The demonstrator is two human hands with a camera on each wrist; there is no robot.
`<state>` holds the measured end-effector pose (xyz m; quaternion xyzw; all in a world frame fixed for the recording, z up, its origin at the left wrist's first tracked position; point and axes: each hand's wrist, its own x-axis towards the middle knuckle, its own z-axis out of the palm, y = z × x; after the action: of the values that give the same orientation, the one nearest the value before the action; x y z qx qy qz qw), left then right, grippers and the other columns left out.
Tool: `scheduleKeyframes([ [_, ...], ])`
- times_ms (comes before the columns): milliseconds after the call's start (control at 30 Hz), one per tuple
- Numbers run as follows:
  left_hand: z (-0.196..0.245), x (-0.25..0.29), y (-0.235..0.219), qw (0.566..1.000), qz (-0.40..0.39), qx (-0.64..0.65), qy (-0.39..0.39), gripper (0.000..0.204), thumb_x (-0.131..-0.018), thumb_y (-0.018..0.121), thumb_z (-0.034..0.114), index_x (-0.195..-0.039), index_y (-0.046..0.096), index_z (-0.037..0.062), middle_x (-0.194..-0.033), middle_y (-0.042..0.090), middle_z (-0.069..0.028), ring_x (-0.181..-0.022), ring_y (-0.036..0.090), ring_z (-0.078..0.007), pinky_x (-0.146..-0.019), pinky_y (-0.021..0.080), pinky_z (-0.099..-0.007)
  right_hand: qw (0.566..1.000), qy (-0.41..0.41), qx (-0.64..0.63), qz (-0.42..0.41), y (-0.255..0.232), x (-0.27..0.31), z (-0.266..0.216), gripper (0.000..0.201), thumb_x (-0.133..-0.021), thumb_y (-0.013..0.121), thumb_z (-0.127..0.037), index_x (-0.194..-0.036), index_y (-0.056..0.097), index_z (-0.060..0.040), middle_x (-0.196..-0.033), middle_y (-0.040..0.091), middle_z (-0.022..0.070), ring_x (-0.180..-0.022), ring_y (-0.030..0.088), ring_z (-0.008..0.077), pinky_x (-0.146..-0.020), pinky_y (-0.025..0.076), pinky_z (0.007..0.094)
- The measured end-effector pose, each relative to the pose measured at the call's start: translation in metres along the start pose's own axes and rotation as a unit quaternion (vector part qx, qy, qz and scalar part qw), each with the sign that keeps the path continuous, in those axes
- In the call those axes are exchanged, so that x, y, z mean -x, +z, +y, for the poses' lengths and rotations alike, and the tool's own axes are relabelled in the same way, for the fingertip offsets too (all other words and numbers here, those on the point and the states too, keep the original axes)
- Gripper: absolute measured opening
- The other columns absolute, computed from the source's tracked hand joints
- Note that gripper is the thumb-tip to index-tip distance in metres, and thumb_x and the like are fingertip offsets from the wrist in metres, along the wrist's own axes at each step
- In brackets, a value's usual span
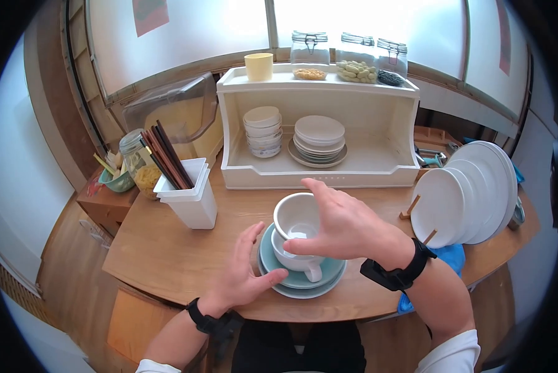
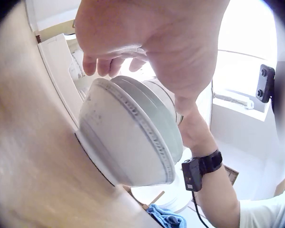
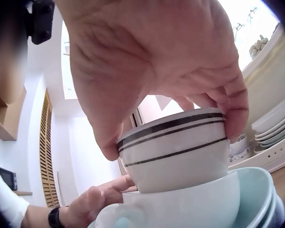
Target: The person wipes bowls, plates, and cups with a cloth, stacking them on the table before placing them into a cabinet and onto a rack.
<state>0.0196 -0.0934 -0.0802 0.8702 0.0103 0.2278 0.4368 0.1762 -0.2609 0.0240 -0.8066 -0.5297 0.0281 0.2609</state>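
My right hand (image 1: pixel 353 224) grips a small white bowl (image 3: pixel 178 159) with black stripes, thumb on one side of the rim and fingers on the other. The bowl sits in or just over the mouth of a white cup (image 3: pixel 185 202), whose handle (image 1: pixel 313 272) points toward me. Below the cup are nested pale teal bowls (image 1: pixel 335 271); the left wrist view shows a white bowl with a patterned rim (image 2: pixel 118 137) at the bottom. My left hand (image 1: pixel 244 276) is beside the stack with spread fingers, its thumb near the teal rim, holding nothing.
A white shelf (image 1: pixel 319 180) with stacked bowls (image 1: pixel 263 132) and plates (image 1: pixel 319 130) stands behind. Left is a white holder (image 1: pixel 192 205) of chopsticks (image 1: pixel 167 155). At right, white plates (image 1: pixel 440 208) stand in a wooden rack above a blue cloth (image 1: pixel 450 256). Glass jars (image 1: pixel 356 59) line the shelf top.
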Motion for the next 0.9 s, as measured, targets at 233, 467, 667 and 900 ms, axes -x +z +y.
scheduleKeyframes([
  [233,-0.007,0.005,0.008,0.996,0.002,0.086,-0.01,0.092,-0.081,0.074,0.038,-0.144,0.022,-0.0035,-0.143,0.034,-0.0187,-0.131,0.037,-0.0297,-0.11,0.03,-0.0409,0.997,0.035,0.022,-0.069,0.006,-0.006,-0.006,0.106,-0.066,0.069,-0.057,-0.136,0.033,0.0142,-0.111,0.057,0.0349,-0.109,0.057,0.0429,-0.094,0.046,0.0401],
  [467,-0.014,0.008,0.018,0.974,0.053,0.199,-0.094,0.086,-0.089,0.066,0.038,-0.144,0.019,-0.0083,-0.141,0.034,-0.0242,-0.129,0.04,-0.0301,-0.107,0.033,-0.0401,0.996,0.023,0.033,-0.077,0.011,-0.005,0.001,0.109,-0.068,0.069,-0.062,-0.137,0.032,0.0134,-0.113,0.057,0.0347,-0.109,0.057,0.0429,-0.093,0.047,0.0412],
  [667,-0.026,0.011,0.012,0.922,0.054,0.313,-0.22,0.076,-0.094,0.059,0.037,-0.144,0.022,-0.0069,-0.132,0.044,-0.0174,-0.115,0.05,-0.022,-0.095,0.044,-0.0335,0.996,0.064,-0.062,0.019,0.003,0.023,0.031,0.095,-0.08,0.067,-0.056,-0.136,0.034,0.0126,-0.119,0.057,0.0306,-0.109,0.058,0.0389,-0.093,0.047,0.041],
  [900,-0.005,0.008,0.002,0.888,-0.081,0.348,-0.291,0.055,-0.097,0.052,0.033,-0.138,0.038,-0.0011,-0.118,0.053,-0.0097,-0.091,0.058,-0.0125,-0.073,0.055,-0.0269,0.866,0.333,-0.318,-0.194,-0.002,0.063,0.048,0.087,-0.091,0.053,-0.056,-0.144,0.023,0.0055,-0.118,0.056,0.024,-0.099,0.064,0.0264,-0.073,0.056,0.0319],
])
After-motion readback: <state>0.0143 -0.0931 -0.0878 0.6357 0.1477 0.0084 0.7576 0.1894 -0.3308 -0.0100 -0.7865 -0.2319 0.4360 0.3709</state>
